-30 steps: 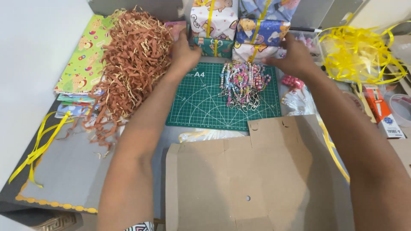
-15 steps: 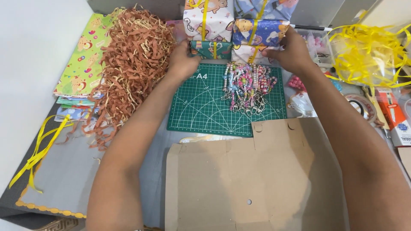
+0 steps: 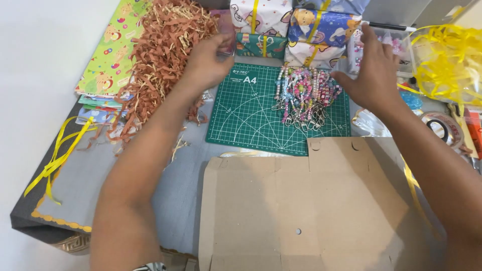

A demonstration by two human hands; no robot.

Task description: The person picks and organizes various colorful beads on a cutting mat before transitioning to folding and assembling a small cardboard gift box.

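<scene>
Wrapped gift boxes (image 3: 321, 27) stand in a row at the far edge of the table, just behind the green cutting mat (image 3: 251, 115). My left hand (image 3: 208, 62) hovers near the small teal box (image 3: 261, 45), fingers loosely curled, holding nothing I can see. My right hand (image 3: 374, 75) is spread wide beside the blue bear-print box, also empty. I judge these boxes light and stiff, but the paper is glossy and may slip, and it can tear. Best to take each one by two opposite sides, not by the yellow ribbon. Beaded keychains (image 3: 306, 95) lie on the mat between my hands.
</scene>
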